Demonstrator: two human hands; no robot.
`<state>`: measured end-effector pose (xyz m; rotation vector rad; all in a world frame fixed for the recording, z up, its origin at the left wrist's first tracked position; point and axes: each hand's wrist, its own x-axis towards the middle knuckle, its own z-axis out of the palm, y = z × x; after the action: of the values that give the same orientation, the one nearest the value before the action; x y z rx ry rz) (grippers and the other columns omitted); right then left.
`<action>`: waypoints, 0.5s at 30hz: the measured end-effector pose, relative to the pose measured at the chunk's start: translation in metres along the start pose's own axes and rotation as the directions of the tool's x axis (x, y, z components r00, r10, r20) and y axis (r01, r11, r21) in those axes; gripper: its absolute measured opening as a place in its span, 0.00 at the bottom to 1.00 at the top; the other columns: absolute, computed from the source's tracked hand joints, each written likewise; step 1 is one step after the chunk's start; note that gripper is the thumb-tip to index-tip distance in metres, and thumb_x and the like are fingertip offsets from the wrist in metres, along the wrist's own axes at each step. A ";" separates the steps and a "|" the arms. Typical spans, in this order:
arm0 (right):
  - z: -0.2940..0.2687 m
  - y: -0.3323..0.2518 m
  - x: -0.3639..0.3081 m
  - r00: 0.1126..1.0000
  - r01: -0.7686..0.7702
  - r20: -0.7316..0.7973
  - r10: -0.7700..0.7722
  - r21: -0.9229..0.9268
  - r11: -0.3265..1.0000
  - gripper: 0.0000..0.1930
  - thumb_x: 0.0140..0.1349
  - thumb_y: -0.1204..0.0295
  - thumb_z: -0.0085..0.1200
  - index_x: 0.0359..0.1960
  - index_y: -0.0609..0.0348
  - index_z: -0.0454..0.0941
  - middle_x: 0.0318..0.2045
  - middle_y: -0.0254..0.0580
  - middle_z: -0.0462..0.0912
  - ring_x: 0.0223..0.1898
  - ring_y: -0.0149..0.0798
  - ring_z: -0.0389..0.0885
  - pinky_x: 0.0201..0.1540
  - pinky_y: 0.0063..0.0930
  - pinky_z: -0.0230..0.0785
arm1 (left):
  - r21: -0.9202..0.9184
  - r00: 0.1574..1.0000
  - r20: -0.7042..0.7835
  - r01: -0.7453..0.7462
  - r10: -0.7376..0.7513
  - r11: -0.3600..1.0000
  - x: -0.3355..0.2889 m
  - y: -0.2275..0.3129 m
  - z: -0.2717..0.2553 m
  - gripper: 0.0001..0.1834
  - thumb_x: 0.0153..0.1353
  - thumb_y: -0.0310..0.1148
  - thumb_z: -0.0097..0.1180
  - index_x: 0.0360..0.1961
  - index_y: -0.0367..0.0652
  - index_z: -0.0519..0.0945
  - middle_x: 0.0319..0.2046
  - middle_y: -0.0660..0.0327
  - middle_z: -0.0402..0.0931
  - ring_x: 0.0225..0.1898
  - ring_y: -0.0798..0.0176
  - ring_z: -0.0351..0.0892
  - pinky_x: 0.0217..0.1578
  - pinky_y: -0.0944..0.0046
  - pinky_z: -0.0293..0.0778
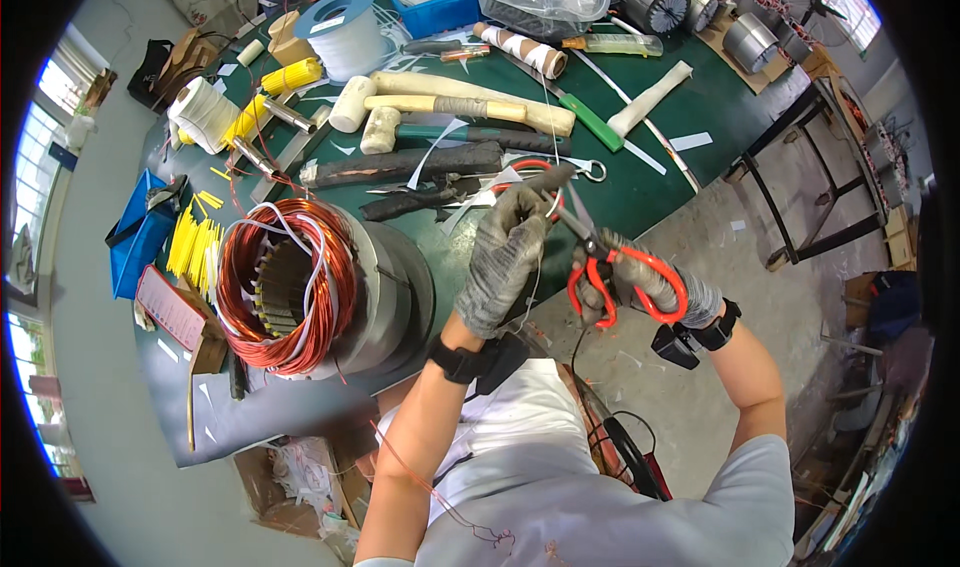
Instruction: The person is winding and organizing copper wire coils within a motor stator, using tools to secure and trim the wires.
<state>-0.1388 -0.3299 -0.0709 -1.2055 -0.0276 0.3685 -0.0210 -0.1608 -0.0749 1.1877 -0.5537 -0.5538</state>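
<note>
My left hand (505,257), in a grey glove, is closed with its fingertips pinched on a thin white cord (540,272). The cord runs up from the fingers toward the table's far side, and a loose part hangs below. My right hand (645,279), also gloved, grips scissors (672,297) by their red handles. Their blades are apart and point up toward the cord at my left fingertips; whether they touch it is hard to make out. To the left lies a motor stator (385,292), its red-brown copper windings (330,312) bundled with white sleeving at the open end.
On the green table (640,182) are mallets (350,104), a green-handled knife (590,122), black-wrapped bars (400,164) and a second red-handled tool (520,167). Spools (345,32), yellow strips (190,242) and a blue bin (145,232) stand left. A dark metal frame (810,192) stands right.
</note>
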 end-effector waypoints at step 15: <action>-0.066 -0.061 0.042 0.760 0.040 -0.613 -0.215 -0.285 0.958 0.14 0.65 0.58 0.45 0.45 0.53 0.70 0.20 0.28 0.72 0.17 0.21 0.69 0.17 0.13 0.60 | 0.466 0.985 -0.148 -0.014 0.093 0.885 -0.011 -0.025 0.010 0.06 0.61 0.29 0.46 0.37 0.38 0.71 0.26 0.63 0.71 0.22 0.71 0.68 0.24 0.69 0.67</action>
<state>-0.0694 -0.3961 -0.0462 -1.5296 0.4496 -0.1971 -0.0384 -0.1675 -0.0976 1.6523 -0.5912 -0.2721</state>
